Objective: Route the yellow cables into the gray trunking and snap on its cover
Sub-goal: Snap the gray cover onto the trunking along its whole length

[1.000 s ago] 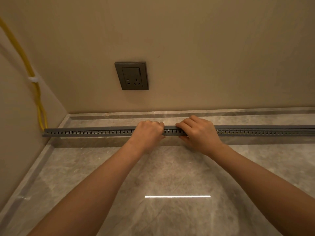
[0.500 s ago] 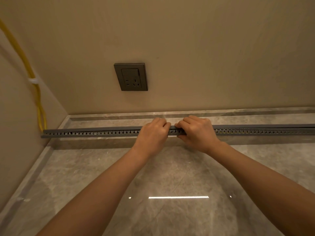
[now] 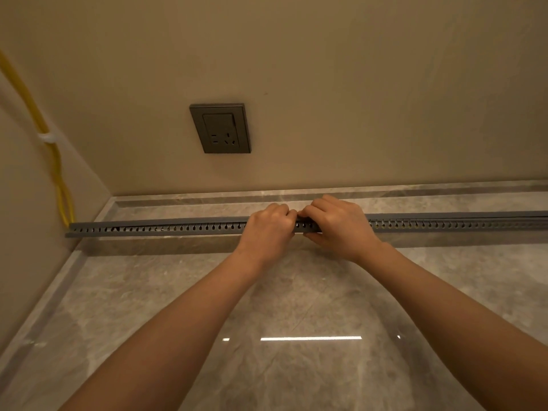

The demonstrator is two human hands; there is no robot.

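Observation:
A long gray slotted trunking [image 3: 166,227] lies on the marble floor, running from the left wall off the right edge. Its cover sits along the top. Yellow cables [image 3: 60,185] come down the left wall, held by a white clip [image 3: 47,137], and enter the trunking's left end. My left hand [image 3: 268,229] is curled over the top of the trunking near its middle. Right beside it, my right hand [image 3: 341,226] grips the trunking with fingers over the top and thumb underneath. The two hands nearly touch. Faint yellow shows through slots right of my hands.
A dark gray wall socket [image 3: 221,128] sits on the beige wall above the trunking. A marble skirting ledge [image 3: 415,189] runs along the wall base behind it. Glossy marble floor [image 3: 296,366] stretches in front, with a light reflection.
My left hand has slid right along the trunking until it sits against my right hand, which stayed about where it was.

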